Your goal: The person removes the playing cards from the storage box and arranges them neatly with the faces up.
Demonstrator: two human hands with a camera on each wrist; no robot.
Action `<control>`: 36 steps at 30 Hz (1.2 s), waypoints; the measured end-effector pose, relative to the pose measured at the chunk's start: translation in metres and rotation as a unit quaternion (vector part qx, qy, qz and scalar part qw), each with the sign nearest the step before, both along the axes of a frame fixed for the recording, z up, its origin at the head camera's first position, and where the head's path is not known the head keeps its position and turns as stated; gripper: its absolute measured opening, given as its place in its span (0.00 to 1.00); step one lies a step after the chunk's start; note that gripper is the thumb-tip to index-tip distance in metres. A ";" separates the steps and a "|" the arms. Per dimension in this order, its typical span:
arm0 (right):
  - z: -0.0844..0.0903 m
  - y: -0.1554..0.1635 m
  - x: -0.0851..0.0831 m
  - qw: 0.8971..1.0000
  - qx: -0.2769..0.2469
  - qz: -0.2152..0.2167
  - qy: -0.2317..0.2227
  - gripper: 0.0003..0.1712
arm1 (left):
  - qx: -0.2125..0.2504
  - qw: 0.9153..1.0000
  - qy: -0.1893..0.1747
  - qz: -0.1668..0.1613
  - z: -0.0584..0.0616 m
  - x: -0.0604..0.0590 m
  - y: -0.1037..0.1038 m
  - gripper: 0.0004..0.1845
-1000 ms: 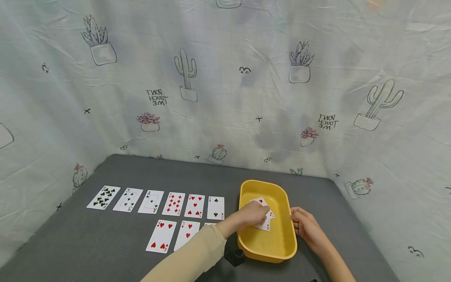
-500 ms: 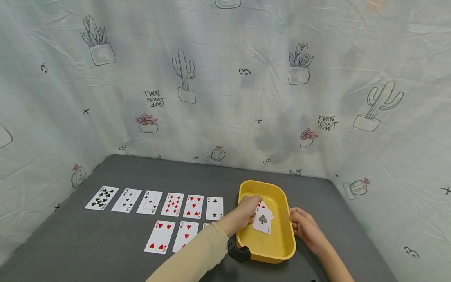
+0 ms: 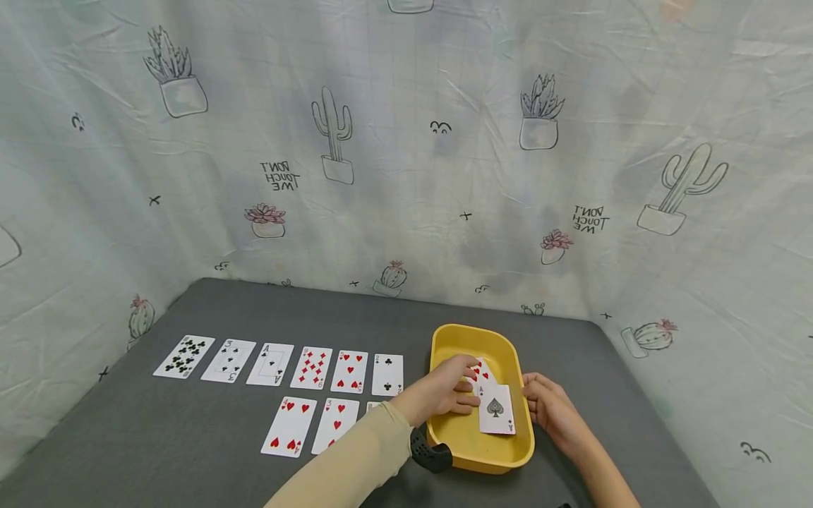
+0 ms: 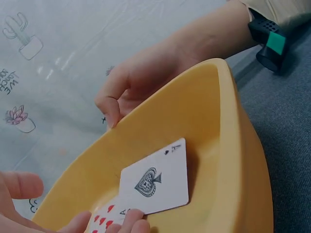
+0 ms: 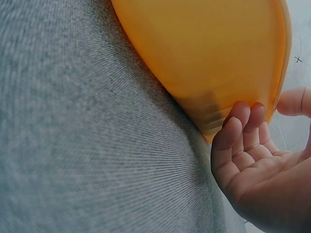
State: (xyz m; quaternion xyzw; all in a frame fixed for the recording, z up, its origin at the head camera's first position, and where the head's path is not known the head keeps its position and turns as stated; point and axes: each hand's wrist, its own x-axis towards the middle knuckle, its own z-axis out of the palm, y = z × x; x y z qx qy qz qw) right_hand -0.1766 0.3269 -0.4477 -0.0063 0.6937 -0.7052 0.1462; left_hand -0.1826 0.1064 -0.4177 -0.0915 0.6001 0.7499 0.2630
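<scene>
My left hand [image 3: 449, 386] reaches over the near left side of a yellow plastic tray [image 3: 466, 446], its fingers spread at the playing cards inside. The ace of spades [image 3: 497, 410] lies face up toward the tray's right wall, overlapping a hearts card [image 3: 484, 372]. In the left wrist view, fingertips [image 4: 136, 224] meet the lower edge of the ace [image 4: 154, 180], and the thumb stands apart. Outside the right wall, my right hand [image 3: 554, 409] holds the tray; the right wrist view has its curled fingers [image 5: 228, 133] against the wall and its thumb at the rim.
Left of the tray, face-up cards lie in two rows on the grey table [image 3: 190, 437]. The back row ends at the two of clubs [image 3: 387, 374]; the front row has the four [image 3: 288, 427] and three of hearts [image 3: 334, 425]. My left sleeve [image 3: 356, 458] partly hides another card.
The ace of spades has slid right and toward me within the tray, showing more of its face. My left fingers drew back leftward, then spread. The right hand stays at the wall.
</scene>
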 end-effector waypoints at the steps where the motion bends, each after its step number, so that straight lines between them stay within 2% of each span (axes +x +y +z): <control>1: 0.000 0.000 0.000 1.000 0.000 0.000 0.000 0.11 | 0.004 1.000 -0.002 -0.001 -0.001 0.000 0.000 0.31; 9: -0.001 0.000 0.000 1.000 0.001 0.003 0.001 0.13 | 0.051 0.998 -0.037 -0.005 -0.002 -0.001 0.000 0.31; 14: -0.002 0.001 0.000 1.000 0.010 0.001 -0.003 0.14 | 0.047 0.998 -0.044 -0.004 -0.002 0.002 0.001 0.29; 19: -0.003 0.001 -0.001 1.000 0.011 0.000 -0.003 0.16 | 0.008 0.999 -0.032 -0.014 0.000 0.005 0.001 0.21; 25: -0.005 0.001 -0.001 1.000 0.002 0.003 -0.003 0.14 | -0.050 0.997 0.014 -0.058 -0.001 0.008 0.005 0.10; 32: -0.004 0.002 -0.001 1.000 -0.001 0.008 0.000 0.11 | -0.135 0.983 0.081 -0.097 0.001 0.013 0.010 0.10; 36: -0.003 0.001 -0.001 1.000 0.002 0.005 -0.002 0.12 | -0.170 0.975 0.092 -0.111 0.004 0.017 0.008 0.07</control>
